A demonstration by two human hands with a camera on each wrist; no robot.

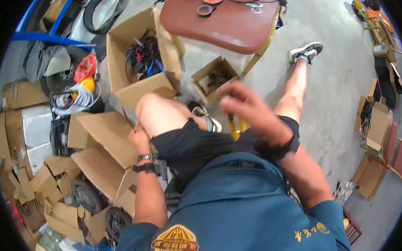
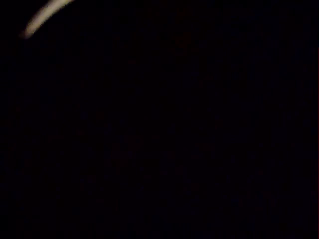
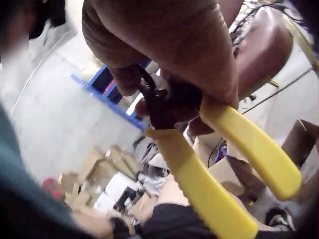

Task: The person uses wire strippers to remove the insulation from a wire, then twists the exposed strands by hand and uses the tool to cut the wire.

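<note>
Head view: the right hand hovers over the lap with yellow pliers beneath it. The left hand rests by the knee against a cardboard box flap, and I cannot tell how its fingers lie.

Left wrist view: dark.

Right wrist view: the fingers clench the pliers near the hinge, handles spread. They are picked up, with apparently nothing clamped yet.

grey concrete floor: open cardboard boxes, red-seated chair, tyre.

A gray floor is lying in soft light. A brown chair is standing on it. Boxes are sitting along the floor's left edge.
</note>
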